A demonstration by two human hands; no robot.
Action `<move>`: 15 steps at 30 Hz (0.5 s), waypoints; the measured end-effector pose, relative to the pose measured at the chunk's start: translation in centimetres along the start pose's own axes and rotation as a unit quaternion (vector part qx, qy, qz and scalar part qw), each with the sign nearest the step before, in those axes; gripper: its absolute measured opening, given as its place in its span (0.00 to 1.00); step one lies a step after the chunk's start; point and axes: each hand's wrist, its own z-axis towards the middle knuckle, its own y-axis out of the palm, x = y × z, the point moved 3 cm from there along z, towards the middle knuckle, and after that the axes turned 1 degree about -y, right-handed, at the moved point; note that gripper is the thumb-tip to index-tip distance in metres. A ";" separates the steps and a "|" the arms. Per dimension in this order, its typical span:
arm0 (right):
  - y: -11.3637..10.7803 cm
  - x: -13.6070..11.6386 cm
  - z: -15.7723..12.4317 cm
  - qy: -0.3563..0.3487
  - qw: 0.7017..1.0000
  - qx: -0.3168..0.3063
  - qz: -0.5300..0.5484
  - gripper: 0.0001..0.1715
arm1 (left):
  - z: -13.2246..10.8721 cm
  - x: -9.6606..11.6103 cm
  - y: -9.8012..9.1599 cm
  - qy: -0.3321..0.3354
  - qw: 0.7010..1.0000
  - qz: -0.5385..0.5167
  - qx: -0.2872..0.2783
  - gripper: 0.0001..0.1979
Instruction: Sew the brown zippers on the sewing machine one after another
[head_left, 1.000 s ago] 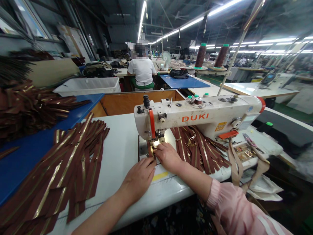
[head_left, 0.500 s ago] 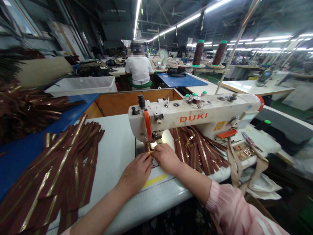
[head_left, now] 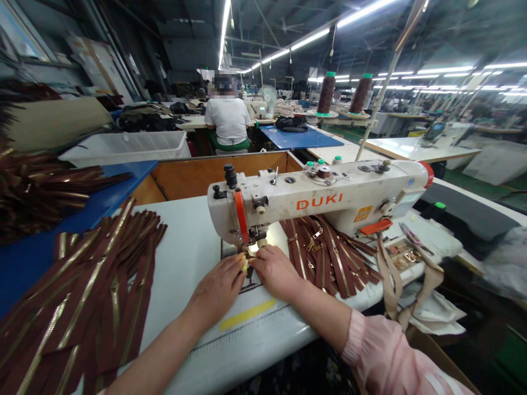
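At the DUKI sewing machine point(head_left: 317, 206) — left hand point(head_left: 218, 288) and right hand point(head_left: 275, 271) pinch a brown zipper point(head_left: 248, 252).

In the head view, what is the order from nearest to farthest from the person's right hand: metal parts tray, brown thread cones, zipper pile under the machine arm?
1. Brown zipper pile: just right of the right hand, under the machine arm.
2. Metal parts tray: farther right, on the table.
3. Brown thread cones: far ahead, beyond the machine.

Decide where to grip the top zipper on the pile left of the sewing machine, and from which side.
Pinch the flat brown tape near its upper end, from the right: that end lies uppermost and loose, and tape likely grips better than metal teeth.
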 end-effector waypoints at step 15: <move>0.0 0.0 -0.4 0.009 1.000 0.015 -0.004 0.11 | 0.6 -0.2 0.2 -0.019 1.000 -0.014 0.011 0.15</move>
